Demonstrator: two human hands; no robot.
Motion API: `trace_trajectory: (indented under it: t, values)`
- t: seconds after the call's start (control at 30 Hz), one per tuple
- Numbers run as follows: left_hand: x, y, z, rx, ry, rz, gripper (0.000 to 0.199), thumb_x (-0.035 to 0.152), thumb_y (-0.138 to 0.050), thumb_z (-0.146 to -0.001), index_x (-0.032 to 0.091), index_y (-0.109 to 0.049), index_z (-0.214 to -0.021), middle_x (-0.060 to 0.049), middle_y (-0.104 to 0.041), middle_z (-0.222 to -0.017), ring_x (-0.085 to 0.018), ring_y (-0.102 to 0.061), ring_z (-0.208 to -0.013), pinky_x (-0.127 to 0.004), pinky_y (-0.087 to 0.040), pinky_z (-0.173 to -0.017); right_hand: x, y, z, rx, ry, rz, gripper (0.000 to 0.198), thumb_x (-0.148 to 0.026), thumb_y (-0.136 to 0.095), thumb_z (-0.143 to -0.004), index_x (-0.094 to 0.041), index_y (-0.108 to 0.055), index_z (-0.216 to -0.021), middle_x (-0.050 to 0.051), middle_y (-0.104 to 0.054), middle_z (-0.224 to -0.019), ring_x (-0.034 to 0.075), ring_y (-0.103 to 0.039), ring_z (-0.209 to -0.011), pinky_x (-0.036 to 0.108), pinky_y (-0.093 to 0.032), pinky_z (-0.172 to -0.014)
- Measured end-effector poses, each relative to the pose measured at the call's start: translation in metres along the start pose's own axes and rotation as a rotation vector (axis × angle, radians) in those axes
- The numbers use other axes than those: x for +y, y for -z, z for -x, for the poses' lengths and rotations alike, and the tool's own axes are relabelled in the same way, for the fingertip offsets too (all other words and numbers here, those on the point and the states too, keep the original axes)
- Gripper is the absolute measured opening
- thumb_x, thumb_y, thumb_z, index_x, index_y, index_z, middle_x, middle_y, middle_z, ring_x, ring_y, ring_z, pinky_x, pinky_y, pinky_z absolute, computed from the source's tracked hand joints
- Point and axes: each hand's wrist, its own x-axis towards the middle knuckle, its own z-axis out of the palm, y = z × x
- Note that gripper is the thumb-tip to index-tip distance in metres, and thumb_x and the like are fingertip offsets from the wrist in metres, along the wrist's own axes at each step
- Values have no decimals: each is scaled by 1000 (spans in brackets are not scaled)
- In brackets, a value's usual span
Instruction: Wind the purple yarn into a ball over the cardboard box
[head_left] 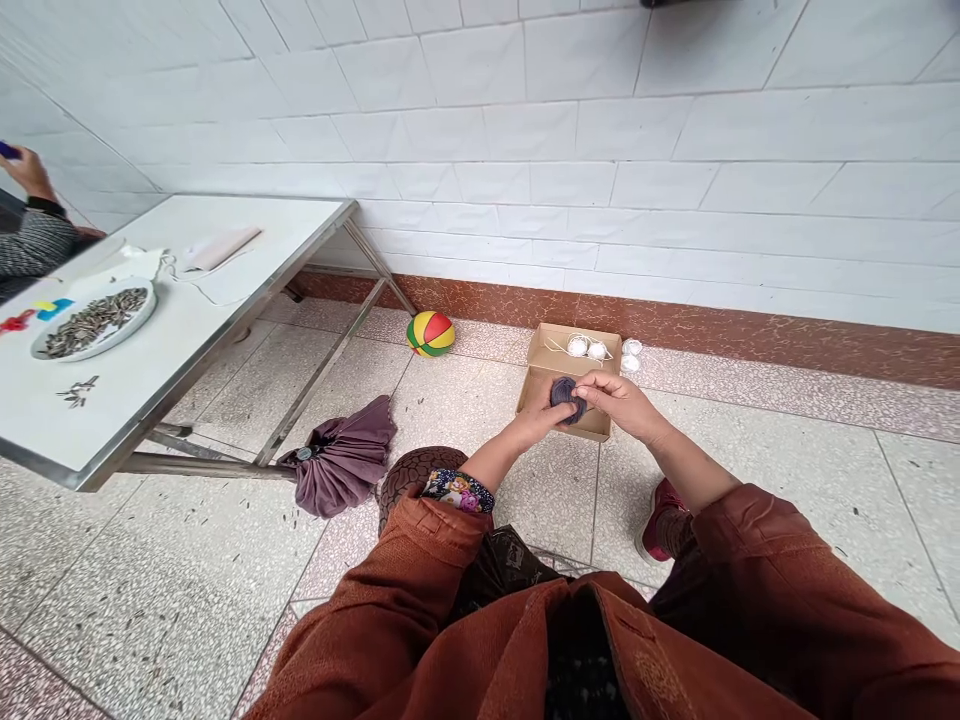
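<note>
A dark grey-purple ball of yarn is held in front of me, above an open cardboard box on the floor. My left hand wraps round the ball from its left and lower side. At the ball's right edge, my right hand has thumb and forefinger pinched together; a strand between them is too fine to make out surely. White balls of yarn lie in the far part of the box, with loose white strands. More white balls sit on the floor just right of it.
At left stands a white table with a plate of sunflower seeds and a folded cloth. Another person's hand shows beyond it. A coloured ball and a purple cloth bag rest on the floor. A tiled wall runs behind.
</note>
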Motion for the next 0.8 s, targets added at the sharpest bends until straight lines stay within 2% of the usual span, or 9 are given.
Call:
trace_trajectory:
  t: [0.1,0.2,0.3,0.43,0.6,0.7,0.8]
  values:
    - [0,-5,3,-148,8,59,57,34,-70,-75,22,-55,-129,-7,-61,-111,-22,-60,-95,-29,-48,-67,5,4,-4,140,47,57,30,-51,-66,-90,-22,-70,-86,2,-69,-83,19,-63,-79,35,-51,-78]
    - [6,-8,7,-245,33,198,68,31,-69,-73,27,-52,-139,-7,-61,-116,-20,-60,-90,-27,-46,-63,11,6,-8,236,55,108,29,-51,-67,-89,-22,-69,-83,3,-68,-80,20,-61,-78,34,-50,-76]
    - [13,-8,10,-289,31,366,79,31,-67,-71,31,-47,-147,-7,-62,-117,-18,-63,-82,-26,-45,-62,18,4,-10,271,-4,95,31,-53,-66,-87,-22,-68,-81,2,-66,-77,19,-58,-73,33,-47,-70]
    - [19,-4,12,-301,5,519,81,31,-65,-71,24,-48,-149,-9,-66,-114,-19,-66,-77,-29,-46,-62,28,-1,-10,256,-64,93,34,-55,-62,-88,-22,-66,-80,1,-62,-72,17,-52,-65,30,-42,-63]
    - [21,0,10,-210,-12,615,66,30,-68,-68,18,-58,-132,-12,-67,-118,-20,-65,-84,-30,-48,-64,31,-4,-9,265,-81,215,28,-49,-59,-90,-23,-63,-80,0,-60,-69,18,-51,-65,30,-40,-62]
    - [20,3,6,-51,-31,584,56,28,-73,-69,19,-58,-123,-9,-66,-117,-21,-65,-92,-31,-51,-72,29,-5,-6,235,-58,272,24,-44,-57,-91,-22,-65,-83,1,-61,-70,18,-52,-65,30,-41,-62]
    - [15,8,-1,141,-48,494,55,30,-79,-70,21,-55,-119,-7,-64,-119,-20,-64,-99,-33,-52,-82,23,-7,-2,165,-1,299,23,-41,-57,-92,-22,-68,-85,1,-62,-69,16,-51,-63,30,-42,-62]
